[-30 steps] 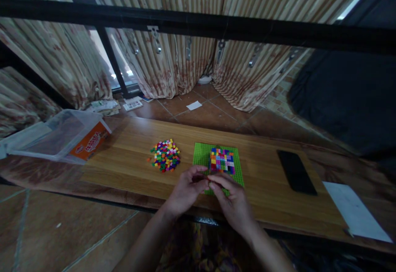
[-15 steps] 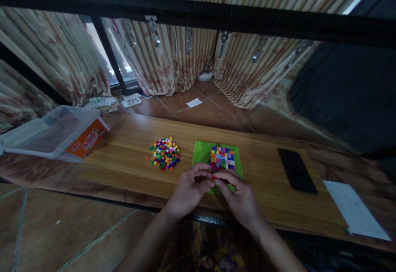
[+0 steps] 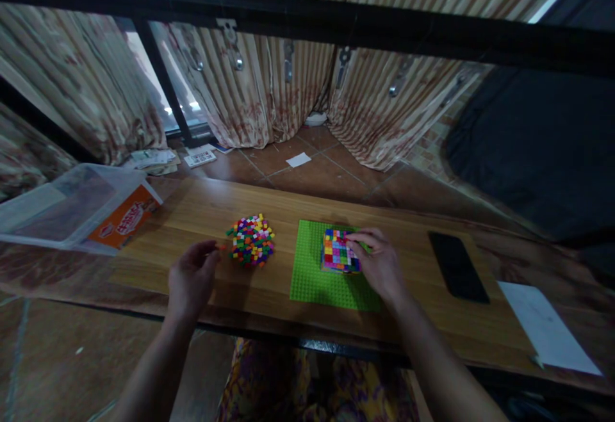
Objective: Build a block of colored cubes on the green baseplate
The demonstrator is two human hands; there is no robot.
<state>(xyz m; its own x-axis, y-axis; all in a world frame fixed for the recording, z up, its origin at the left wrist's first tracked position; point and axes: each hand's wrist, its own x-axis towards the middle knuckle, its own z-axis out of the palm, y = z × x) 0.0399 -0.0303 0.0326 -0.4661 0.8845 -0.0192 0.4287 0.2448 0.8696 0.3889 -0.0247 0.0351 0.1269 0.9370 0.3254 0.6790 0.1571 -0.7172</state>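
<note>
A green baseplate (image 3: 312,275) lies on the wooden board. On its far right part stands a block of many-coloured small bricks (image 3: 336,252). My right hand (image 3: 379,265) rests on the right side of that block, its fingers curled and pressed onto the top. A heap of loose coloured bricks (image 3: 251,240) lies left of the plate. My left hand (image 3: 192,278) hovers just left of the heap with its fingers loosely curled; whether it holds a brick I cannot make out.
A clear plastic tub with an orange label (image 3: 81,207) lies at the far left. A black phone (image 3: 456,267) and a white sheet (image 3: 542,329) lie on the right. Curtains and a black bar stand behind the board (image 3: 202,211).
Both hands were together at the plate's near edge. My left hand has swung left toward the loose heap, and my right hand has moved up onto the built block.
</note>
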